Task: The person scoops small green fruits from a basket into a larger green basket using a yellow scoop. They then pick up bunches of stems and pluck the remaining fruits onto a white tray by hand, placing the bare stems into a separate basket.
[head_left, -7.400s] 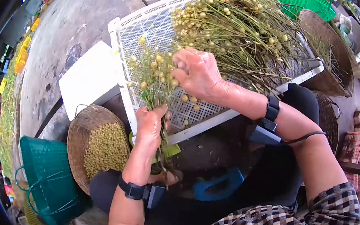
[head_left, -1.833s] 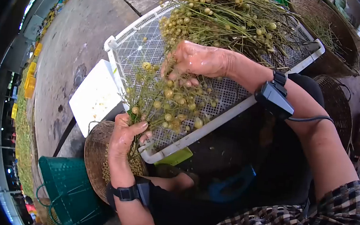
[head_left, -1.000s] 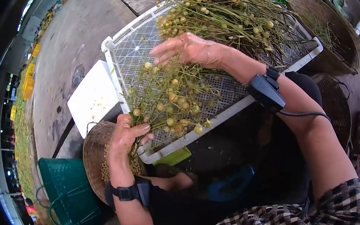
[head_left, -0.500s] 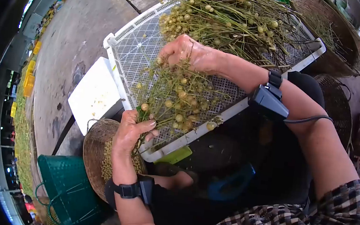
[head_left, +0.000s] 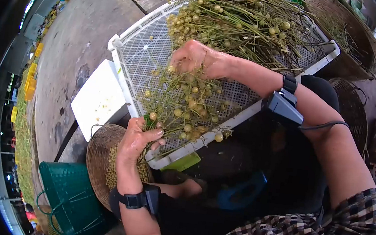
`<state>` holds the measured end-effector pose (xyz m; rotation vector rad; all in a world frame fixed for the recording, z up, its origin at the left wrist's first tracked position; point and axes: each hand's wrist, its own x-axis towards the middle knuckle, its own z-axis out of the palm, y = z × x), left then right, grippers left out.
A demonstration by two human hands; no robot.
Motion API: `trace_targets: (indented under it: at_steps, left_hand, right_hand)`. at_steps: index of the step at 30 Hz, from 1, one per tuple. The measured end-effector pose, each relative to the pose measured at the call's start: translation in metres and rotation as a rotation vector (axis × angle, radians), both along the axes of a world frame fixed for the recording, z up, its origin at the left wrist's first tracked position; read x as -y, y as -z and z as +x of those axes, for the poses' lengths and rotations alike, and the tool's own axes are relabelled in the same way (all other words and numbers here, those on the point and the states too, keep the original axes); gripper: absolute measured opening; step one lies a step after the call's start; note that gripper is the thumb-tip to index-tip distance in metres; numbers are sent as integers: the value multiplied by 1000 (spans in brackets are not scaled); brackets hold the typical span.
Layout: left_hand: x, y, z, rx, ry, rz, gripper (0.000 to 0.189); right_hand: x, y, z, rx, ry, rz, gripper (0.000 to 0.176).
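A bunch of thin green stems with round yellowish fruits [head_left: 192, 104] lies over the near left part of a white mesh tray [head_left: 123, 70]. My left hand [head_left: 136, 142] grips the stem ends at the tray's left corner. At the bunch's upper edge, my right hand [head_left: 199, 59] has its fingers curled beside a round fruit; whether they pinch it is hard to make out. Behind my right hand, a larger heap of fruiting stems [head_left: 249, 24] covers the far side of the tray.
A white box [head_left: 99, 98] stands left of the tray. Below it are a wicker basket [head_left: 100, 154] holding small round fruits and a green basket [head_left: 74, 197]. Another wicker basket [head_left: 345, 38] with stems sits at the upper right. Something blue [head_left: 242, 191] lies low beneath the tray.
My right hand has shifted slightly right and down. The fruits of the held bunch have shifted a little, and my left hand stays nearly in place.
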<state>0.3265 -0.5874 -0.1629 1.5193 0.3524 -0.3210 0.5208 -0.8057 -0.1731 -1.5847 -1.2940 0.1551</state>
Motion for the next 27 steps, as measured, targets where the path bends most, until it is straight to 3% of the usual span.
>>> trace_targets:
  at_steps: [3,5,6,8,9,11,15,17,18,20,24,27]
  left_hand:
    - [3,-6,1,18,27,-21,23]
    - [3,-6,2,19,54,-20,21]
    - [2,-6,3,19,81,-18,20]
    - [4,-8,3,19,71,-3,18]
    - [6,-9,3,19,62,12,16]
    - [6,-9,2,24,55,4,16]
    - [5,-6,3,6,18,47,15]
    - [1,-4,3,11,35,32,16]
    - [-1,-3,3,16,52,18,17]
    - [-2,-3,3,15,64,13,18]
    - [1,-5,3,-18,90,40,18]
    - [9,-9,0,-5,21,4,15]
  right_hand:
    - [4,4,2,-107,-41,48,23]
    - [6,-5,-10,-587,-101,65,22]
    - [5,-3,-11,-587,-101,65,22]
    - [2,2,-13,-849,-323,172,20]
    - [3,4,-12,-849,-323,172,20]
    - [5,-8,-16,-747,-103,-33,17]
    - [1,0,-17,-748,-29,14,13]
    - [-5,10,-12,-394,-27,404,19]
    - [-3,15,-8,-394,-28,404,19]
    - [2,-1,-9,-826,75,201,18]
    - [5,-18,-20,-759,-212,154,19]
    - [3,-19,-18,-740,-170,76,25]
